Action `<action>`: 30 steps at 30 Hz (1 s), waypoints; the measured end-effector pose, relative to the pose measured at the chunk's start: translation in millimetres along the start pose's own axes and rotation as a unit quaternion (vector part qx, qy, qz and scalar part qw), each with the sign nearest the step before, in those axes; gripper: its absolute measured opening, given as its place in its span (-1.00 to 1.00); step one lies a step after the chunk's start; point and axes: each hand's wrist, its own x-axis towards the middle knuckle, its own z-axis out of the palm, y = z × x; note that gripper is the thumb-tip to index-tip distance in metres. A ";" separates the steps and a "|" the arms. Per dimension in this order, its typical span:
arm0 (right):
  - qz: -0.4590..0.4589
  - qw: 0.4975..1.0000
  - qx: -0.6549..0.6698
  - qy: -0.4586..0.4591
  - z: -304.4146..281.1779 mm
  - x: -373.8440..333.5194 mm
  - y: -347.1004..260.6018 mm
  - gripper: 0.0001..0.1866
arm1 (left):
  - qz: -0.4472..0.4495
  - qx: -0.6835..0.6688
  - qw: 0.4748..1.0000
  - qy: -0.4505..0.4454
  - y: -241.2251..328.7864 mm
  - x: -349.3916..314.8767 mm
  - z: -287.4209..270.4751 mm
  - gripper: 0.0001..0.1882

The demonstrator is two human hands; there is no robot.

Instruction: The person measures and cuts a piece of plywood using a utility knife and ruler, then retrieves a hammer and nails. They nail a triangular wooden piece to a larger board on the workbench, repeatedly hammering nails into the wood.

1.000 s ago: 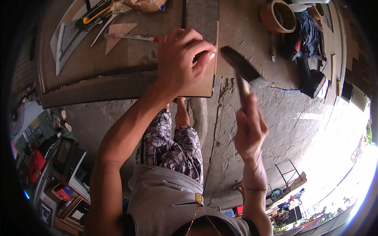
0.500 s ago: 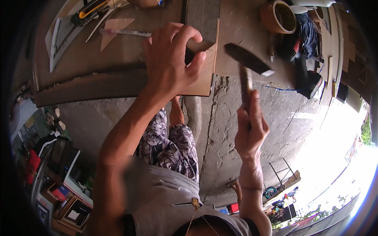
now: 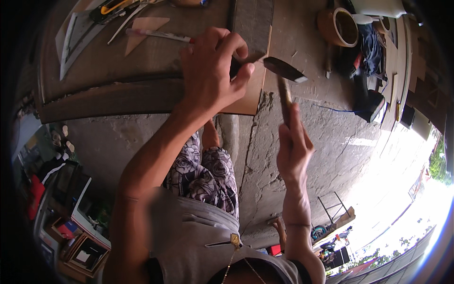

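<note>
My right hand (image 3: pixel 295 154) is wrapped round the wooden handle of a hammer (image 3: pixel 286 71). The hammer's dark head is level with my left fingertips, just to their right. My left hand (image 3: pixel 213 68) rests at the right end of a wooden workpiece (image 3: pixel 248 102), thumb and forefinger curled toward each other. Between them is something dark and small, mostly hidden by the fingers. A dark wooden strip (image 3: pixel 123 98) runs left along the near edge, and a dark board (image 3: pixel 253 26) extends away behind my fingers. A pen (image 3: pixel 158 34) lies left of my left hand.
On the left lie a triangular set square (image 3: pixel 75 42), a thin triangular wood piece (image 3: pixel 144 28) and a yellow-and-black cutter (image 3: pixel 113 7). A brown pot (image 3: pixel 326 28), dark cloth (image 3: pixel 371 45) and flat boards (image 3: pixel 402 71) are at the far right. Cracked concrete floor (image 3: pixel 265 156) lies below.
The hammer has swung left, its head now close beside my left fingertips. My right hand moved slightly left with it. My left hand keeps its grip, while the view has shifted a little.
</note>
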 end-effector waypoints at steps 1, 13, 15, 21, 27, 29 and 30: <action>-0.015 0.999 0.009 0.026 -3.9 -6.4 -0.6 -0.47 | 0.010 0.010 1.000 0.009 -0.6 -1.2 0.0 -0.72; 0.009 1.000 -0.016 0.022 -0.2 -1.8 -8.8 -0.39 | 0.015 0.003 1.000 0.018 -2.8 -2.2 1.3 -0.74; 0.056 0.998 -0.028 -0.011 -1.8 4.1 -9.8 -0.38 | 0.015 -0.011 1.000 0.009 -3.3 -1.5 1.6 -0.74; -0.030 0.999 -0.020 0.038 3.6 -3.0 2.2 -0.37 | 0.024 0.023 0.999 0.029 -0.6 -2.1 0.2 -0.75; -0.097 0.991 -0.006 0.090 -7.3 -8.3 3.3 -0.42 | 0.033 0.004 0.998 0.044 -3.3 -1.8 2.6 -0.76; -0.031 0.999 -0.039 0.015 -4.3 5.9 -4.0 -0.43 | 0.026 -0.011 0.999 0.034 -3.5 -0.8 2.0 -0.76; 0.039 0.998 -0.025 -0.033 -5.2 7.5 -6.1 -0.43 | 0.022 -0.019 0.999 0.028 -3.2 -0.5 1.6 -0.76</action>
